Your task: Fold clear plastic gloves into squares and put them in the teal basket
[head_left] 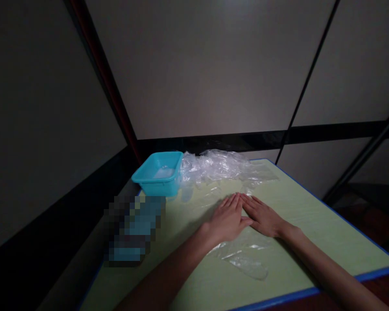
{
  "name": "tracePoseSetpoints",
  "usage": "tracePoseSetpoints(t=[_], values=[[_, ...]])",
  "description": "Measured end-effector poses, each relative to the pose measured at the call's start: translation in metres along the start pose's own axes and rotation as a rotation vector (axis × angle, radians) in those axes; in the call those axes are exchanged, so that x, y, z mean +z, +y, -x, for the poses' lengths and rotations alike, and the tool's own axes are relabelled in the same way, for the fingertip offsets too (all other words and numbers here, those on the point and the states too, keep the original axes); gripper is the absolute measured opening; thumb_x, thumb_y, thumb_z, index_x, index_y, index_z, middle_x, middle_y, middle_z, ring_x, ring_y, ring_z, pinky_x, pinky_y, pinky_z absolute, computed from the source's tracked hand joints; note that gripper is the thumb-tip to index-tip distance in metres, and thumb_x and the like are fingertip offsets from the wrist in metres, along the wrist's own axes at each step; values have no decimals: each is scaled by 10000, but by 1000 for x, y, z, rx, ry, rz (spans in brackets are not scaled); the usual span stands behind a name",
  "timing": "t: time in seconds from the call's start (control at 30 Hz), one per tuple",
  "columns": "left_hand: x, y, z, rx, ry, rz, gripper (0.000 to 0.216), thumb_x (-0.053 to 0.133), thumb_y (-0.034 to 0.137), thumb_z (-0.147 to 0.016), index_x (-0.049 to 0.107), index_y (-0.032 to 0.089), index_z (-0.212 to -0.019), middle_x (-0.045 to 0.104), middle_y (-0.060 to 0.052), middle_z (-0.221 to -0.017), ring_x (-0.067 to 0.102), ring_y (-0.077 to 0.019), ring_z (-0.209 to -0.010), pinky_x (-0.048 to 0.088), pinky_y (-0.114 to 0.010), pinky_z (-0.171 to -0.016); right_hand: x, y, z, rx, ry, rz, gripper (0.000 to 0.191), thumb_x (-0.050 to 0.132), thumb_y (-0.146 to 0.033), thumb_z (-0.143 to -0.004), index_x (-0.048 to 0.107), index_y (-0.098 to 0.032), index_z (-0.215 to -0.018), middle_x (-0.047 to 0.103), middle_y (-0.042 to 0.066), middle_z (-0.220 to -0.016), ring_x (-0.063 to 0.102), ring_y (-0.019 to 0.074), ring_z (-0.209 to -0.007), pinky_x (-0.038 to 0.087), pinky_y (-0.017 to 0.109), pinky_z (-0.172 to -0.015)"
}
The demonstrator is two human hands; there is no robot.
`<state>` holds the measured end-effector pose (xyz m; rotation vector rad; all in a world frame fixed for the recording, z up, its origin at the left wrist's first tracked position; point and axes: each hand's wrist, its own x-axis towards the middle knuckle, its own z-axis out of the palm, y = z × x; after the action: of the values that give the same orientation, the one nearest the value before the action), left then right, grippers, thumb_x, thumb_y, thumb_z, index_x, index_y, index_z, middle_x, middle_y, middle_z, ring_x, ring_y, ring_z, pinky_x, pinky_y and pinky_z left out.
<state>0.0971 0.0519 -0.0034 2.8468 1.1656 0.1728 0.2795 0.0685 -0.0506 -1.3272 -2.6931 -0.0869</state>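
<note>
My left hand (228, 218) lies flat on the table, palm down, with its fingers stretched out. Opposite it, my right hand (262, 216) is also flat, and the fingertips of both meet at an angle. Under and around them a thin, clear plastic glove (248, 264) is spread on the green tabletop (314, 242); a finger-like part sticks out toward the near edge. My palms hide its middle. Behind the hands lies a crumpled heap of clear plastic (218, 166), probably more such gloves.
A turquoise plastic basket (158, 188) stands at the back left, with something whitish inside. In front of it is a pixelated, bluish object (138, 231) that I cannot make out. Blue edging (372, 274) borders the table, and pale panels (207, 73) rise behind it.
</note>
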Motion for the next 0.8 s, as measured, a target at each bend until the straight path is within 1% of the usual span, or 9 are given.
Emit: tracePoseSetpoints(t=[0.07,0.13,0.23,0.4,0.53,0.67,0.8], values=[[16,0,-9,-16,8,8,700,203,537,-900,218,4,-1354,205,-170,-1440,173,-226,-1332,188,-331,-1069,1,2,0,-11,-15,13,720,195,-589,-875,233,-86,-1388,240,143,-1421,205,239,-1315,253,434,-1052],[28,-3,-9,-41,55,12,707,155,550,-899,204,19,-1363,193,-158,-1447,159,-221,-1336,181,-343,-1073,1,2,0,-12,-23,17,726,190,-586,-877,229,-70,-1386,222,146,-1426,202,236,-1316,244,428,-1057],[37,-7,-2,-73,109,11,706,91,545,-902,223,25,-1361,216,-153,-1441,158,-215,-1336,171,-345,-1079,-2,0,1,-3,-25,11,722,199,-583,-878,225,-72,-1387,205,135,-1433,193,228,-1320,233,426,-1062],[33,-21,16,-95,99,-5,705,111,539,-905,264,11,-1347,235,-167,-1432,163,-223,-1334,172,-344,-1080,-7,-4,1,34,-30,-12,676,204,-565,-889,221,-116,-1394,222,114,-1432,202,220,-1317,240,436,-1057],[25,-45,42,-155,67,-46,637,199,492,-919,255,32,-1356,219,-152,-1438,171,-214,-1332,187,-343,-1076,-8,-5,1,50,-44,-20,695,226,-582,-879,195,-124,-1401,215,107,-1436,197,220,-1319,230,428,-1063],[20,-67,69,-205,64,-77,593,276,443,-922,252,44,-1359,229,-139,-1435,193,-196,-1326,187,-331,-1077,-6,-3,2,57,-42,-22,689,230,-578,-880,168,-139,-1407,207,93,-1441,192,217,-1320,224,421,-1068],[19,-76,82,-232,61,-81,571,313,413,-916,268,47,-1353,246,-135,-1430,211,-191,-1321,206,-341,-1074,-3,-1,3,49,-8,-24,674,242,-574,-880,123,-184,-1416,213,77,-1441,202,220,-1316,232,424,-1065]])
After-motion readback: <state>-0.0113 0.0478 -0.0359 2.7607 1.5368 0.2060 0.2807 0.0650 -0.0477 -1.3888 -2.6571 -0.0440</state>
